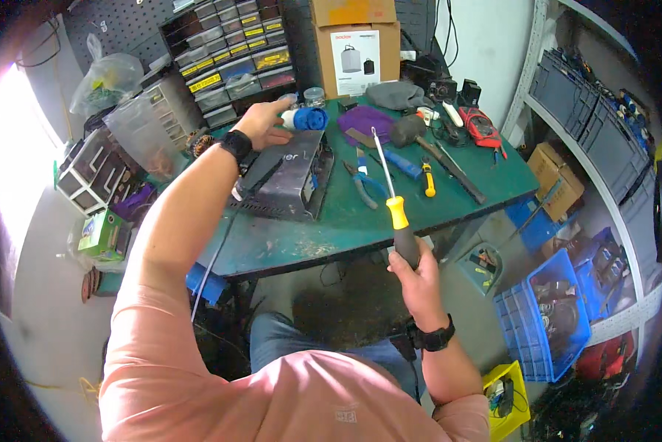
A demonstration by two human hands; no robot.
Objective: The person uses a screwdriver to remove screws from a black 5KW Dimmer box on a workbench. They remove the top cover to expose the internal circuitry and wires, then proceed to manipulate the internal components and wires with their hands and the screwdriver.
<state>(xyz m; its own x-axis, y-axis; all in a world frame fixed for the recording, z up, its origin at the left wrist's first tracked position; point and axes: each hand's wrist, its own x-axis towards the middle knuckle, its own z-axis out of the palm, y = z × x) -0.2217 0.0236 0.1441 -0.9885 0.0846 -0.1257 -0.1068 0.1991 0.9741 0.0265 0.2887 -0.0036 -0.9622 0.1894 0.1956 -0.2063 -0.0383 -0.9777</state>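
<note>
My right hand (421, 286) is closed round the black lower handle of a long screwdriver (397, 214) with a yellow collar. Its shaft points up and away over the table, and a small light loop shows at the tip. My left hand (266, 125) reaches across a dark metal equipment case (290, 173) to its far side, fingers apart. Just right of those fingers lies a blue roll (311, 118); whether they touch it I cannot tell. Behind them sits a small clear jar (314, 97). A black bar-shaped piece (259, 175) rests on the case.
On the green table (309, 247) lie pliers (364, 188), a yellow-handled tool (427, 179), a mallet (408, 131), a purple cloth (364, 124) and a red multimeter (480, 128). Small-parts drawers (231, 55) and a cardboard box (390, 55) stand behind. Blue crates (541, 324) are at right.
</note>
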